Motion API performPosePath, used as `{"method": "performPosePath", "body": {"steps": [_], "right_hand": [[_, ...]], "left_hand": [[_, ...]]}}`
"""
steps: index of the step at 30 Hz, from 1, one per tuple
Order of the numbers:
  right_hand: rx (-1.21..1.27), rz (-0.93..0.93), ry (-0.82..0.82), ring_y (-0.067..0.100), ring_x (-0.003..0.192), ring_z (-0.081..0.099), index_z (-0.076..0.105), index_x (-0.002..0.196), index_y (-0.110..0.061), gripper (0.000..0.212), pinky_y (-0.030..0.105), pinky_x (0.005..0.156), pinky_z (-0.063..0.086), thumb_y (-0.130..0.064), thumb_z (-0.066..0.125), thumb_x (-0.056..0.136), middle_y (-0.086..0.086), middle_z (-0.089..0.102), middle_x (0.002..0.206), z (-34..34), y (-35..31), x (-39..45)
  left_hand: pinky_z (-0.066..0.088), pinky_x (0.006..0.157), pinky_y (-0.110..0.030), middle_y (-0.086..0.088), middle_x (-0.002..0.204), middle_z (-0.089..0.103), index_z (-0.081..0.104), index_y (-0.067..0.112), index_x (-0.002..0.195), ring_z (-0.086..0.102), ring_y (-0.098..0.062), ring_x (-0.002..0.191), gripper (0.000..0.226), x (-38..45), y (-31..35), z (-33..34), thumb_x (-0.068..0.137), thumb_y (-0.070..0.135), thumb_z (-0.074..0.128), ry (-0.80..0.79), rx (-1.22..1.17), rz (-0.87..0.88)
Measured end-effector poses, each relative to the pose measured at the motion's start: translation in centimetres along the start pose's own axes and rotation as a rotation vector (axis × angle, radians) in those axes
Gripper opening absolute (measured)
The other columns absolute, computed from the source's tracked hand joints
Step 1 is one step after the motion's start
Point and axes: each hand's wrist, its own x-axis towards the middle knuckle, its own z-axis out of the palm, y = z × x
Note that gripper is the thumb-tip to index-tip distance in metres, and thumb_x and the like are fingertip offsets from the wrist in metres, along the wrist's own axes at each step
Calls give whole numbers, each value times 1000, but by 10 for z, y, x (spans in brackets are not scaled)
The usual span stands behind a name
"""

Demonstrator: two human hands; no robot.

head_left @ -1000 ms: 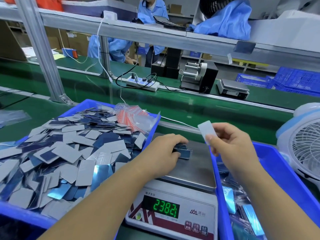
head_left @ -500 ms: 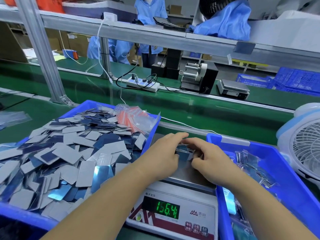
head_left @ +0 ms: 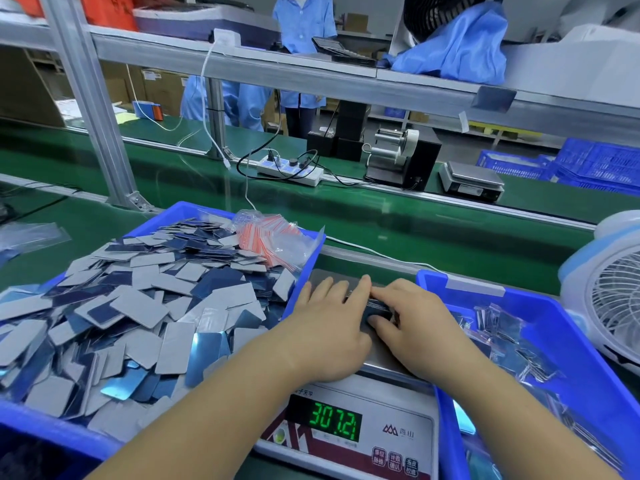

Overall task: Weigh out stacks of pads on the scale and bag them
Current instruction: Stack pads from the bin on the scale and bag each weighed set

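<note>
Green bench [head_left: 433, 233] — scale [head_left: 349, 434], both hands [head_left: 329, 327] round pad stack [head_left: 377, 304].

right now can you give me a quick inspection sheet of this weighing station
Surface: green conveyor belt across the bench.
Job's things: scale reads 307.21; a small stack of pads lies on its pan; left bin heaped with loose pads; pack of red-striped bags at that bin's far corner; right bin holds bagged pads.
Clutter: loose clear bag on the belt at far left.
Hands: left hand and right hand both press against the stack on the pan.
Cables: white cable behind the scale; power strip with black leads.
Surroundings: white fan at right; label dispenser; second scale; workers in blue beyond.
</note>
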Motion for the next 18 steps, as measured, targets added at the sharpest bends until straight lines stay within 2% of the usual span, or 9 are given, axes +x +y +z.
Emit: {"method": "performPosePath", "body": {"steps": [3, 6, 8, 9, 10, 12, 13, 15, 18], "right_hand": [[-177, 68, -55, 18, 86, 53, 31, 144, -40, 52, 33, 69, 45, -43, 46, 95, -9, 36, 102, 4, 0, -1], [-190, 77, -97, 20, 81, 48, 23, 147, -34, 53, 33, 68, 41, -41, 40, 98, -7, 30, 97, 5, -2, -1], [-136, 68, -109, 18, 83, 49, 31, 145, -35, 50, 32, 72, 44, -34, 44, 97, -10, 33, 94, 2, -3, -1], [-94, 55, -96, 14, 83, 48, 39, 140, -35, 46, 27, 72, 43, -29, 48, 96, -12, 35, 91, 0, -4, -2], [-42, 43, -74, 9, 80, 46, 49, 133, -33, 41, 17, 70, 40, -23, 53, 93, -15, 37, 89, -1, -6, -1], [35, 41, -24, 8, 77, 46, 63, 108, -27, 26, 10, 68, 35, -12, 57, 88, -16, 43, 83, -3, -11, 1], [33, 48, -13, 11, 75, 47, 63, 97, -23, 17, 12, 66, 35, -10, 57, 86, -12, 46, 80, -3, -13, 2], [4, 52, -6, 17, 72, 46, 60, 85, -17, 8, 20, 63, 32, -10, 56, 85, -7, 47, 75, -4, -15, 3], [-17, 49, 7, 16, 73, 46, 61, 85, -17, 7, 25, 63, 29, -12, 55, 86, -6, 51, 76, -5, -15, 3]], "left_hand": [[-7, 121, -55, -7, 166, 8, -15, 25, 157, -5, -31, 153, 77, 2, 5, 2, 96, 42, 28, 13, 107, -42], [-7, 122, -53, -14, 166, 10, -10, 21, 158, -2, -31, 153, 78, 8, 12, 3, 95, 43, 30, 44, 136, -58], [-4, 123, -50, -16, 165, 11, -9, 17, 158, 0, -28, 153, 80, 9, 12, 4, 94, 40, 34, 40, 76, -47], [-2, 123, -49, -16, 165, 10, -10, 16, 158, 1, -27, 153, 82, 8, 11, 5, 93, 39, 35, 42, 44, -41], [-2, 124, -49, -15, 165, 11, -12, 15, 158, 1, -26, 153, 83, 8, 10, 7, 93, 38, 35, 50, 23, -37], [-1, 123, -50, -16, 164, 12, -16, 15, 156, 1, -27, 153, 84, 8, 10, 9, 93, 34, 36, 70, 11, -29], [-1, 123, -50, -18, 164, 10, -18, 15, 156, 1, -29, 153, 84, 8, 11, 10, 94, 30, 37, 73, 15, -23], [-2, 123, -50, -22, 164, 7, -20, 15, 155, -1, -31, 153, 85, 9, 14, 9, 95, 22, 40, 58, 20, -18], [-1, 123, -50, -22, 164, 8, -20, 15, 155, 0, -32, 153, 85, 9, 16, 7, 95, 18, 41, 23, 15, -21]]}}
